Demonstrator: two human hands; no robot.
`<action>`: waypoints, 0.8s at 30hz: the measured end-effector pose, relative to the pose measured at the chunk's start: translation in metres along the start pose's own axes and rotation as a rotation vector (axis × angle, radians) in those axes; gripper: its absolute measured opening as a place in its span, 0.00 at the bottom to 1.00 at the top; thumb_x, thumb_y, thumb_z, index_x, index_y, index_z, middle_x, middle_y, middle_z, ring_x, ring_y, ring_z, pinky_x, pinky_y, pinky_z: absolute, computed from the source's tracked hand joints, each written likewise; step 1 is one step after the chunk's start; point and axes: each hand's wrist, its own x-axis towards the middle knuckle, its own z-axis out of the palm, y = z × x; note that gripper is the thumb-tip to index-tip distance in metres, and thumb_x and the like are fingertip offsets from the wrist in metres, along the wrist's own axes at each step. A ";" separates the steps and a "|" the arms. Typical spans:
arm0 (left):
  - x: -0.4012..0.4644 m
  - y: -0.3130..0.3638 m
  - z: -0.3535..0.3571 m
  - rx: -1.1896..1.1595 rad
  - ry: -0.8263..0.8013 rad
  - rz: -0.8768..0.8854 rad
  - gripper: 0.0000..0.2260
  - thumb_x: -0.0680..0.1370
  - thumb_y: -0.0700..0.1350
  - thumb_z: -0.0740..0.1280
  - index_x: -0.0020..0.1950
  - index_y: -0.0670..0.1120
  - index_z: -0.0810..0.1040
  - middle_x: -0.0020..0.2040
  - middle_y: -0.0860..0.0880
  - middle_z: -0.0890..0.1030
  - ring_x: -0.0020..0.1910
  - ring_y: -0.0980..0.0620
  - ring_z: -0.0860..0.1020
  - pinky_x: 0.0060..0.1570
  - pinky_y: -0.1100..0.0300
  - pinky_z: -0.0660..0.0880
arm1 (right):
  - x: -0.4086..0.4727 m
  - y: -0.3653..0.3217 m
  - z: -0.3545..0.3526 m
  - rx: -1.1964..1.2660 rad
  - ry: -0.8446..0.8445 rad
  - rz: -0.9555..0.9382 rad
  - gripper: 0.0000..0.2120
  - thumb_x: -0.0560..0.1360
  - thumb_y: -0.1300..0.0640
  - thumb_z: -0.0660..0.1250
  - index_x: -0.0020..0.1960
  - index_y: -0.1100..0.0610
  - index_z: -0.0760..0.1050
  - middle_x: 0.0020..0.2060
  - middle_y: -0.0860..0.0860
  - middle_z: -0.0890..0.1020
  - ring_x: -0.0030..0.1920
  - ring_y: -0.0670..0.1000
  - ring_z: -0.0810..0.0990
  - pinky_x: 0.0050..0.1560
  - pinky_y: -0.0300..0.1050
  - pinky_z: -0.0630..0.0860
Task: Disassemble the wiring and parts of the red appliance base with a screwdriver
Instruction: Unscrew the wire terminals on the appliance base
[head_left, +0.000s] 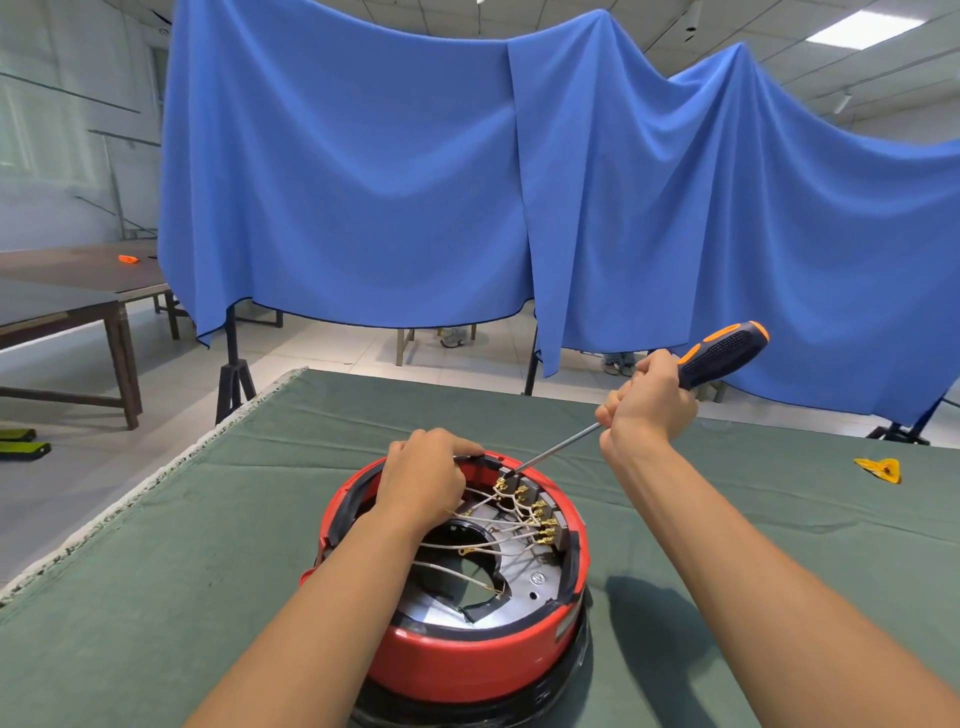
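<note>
Head view shows the red appliance base lying on the green cloth of the table, near the person. At the far left of the base, the left hand rests on the rim, fingers curled over the black edge, and holds the base steady. Right of this hand, inside the base, thin white wires run to a row of brass terminals. The screwdriver tip touches the farthest terminal. To do this step well, the tip probably should sit fully in the screw and the shaft stay in line with it, so it does not slip onto the wires. Up and right of the base, the right hand is clamped in a fist around the handle's lower end, wrist raised.
</note>
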 end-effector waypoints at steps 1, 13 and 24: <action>0.000 0.000 -0.001 0.003 0.000 0.003 0.22 0.77 0.36 0.57 0.62 0.59 0.77 0.63 0.51 0.77 0.63 0.47 0.70 0.64 0.52 0.66 | 0.001 0.000 -0.001 -0.007 0.012 0.013 0.11 0.67 0.61 0.60 0.31 0.55 0.58 0.21 0.48 0.59 0.19 0.49 0.54 0.22 0.34 0.55; -0.001 0.001 -0.001 -0.018 0.002 -0.014 0.23 0.76 0.34 0.56 0.62 0.57 0.78 0.63 0.50 0.77 0.63 0.45 0.70 0.65 0.50 0.68 | 0.007 0.000 -0.002 -0.061 0.044 0.069 0.09 0.67 0.59 0.61 0.33 0.56 0.61 0.22 0.49 0.62 0.19 0.48 0.56 0.21 0.34 0.57; -0.005 0.001 -0.003 -0.112 0.038 -0.044 0.25 0.73 0.32 0.56 0.60 0.55 0.80 0.62 0.49 0.78 0.63 0.45 0.71 0.64 0.48 0.70 | -0.007 0.027 -0.007 -0.042 0.012 0.180 0.10 0.69 0.61 0.61 0.34 0.55 0.60 0.17 0.46 0.59 0.17 0.48 0.55 0.21 0.34 0.55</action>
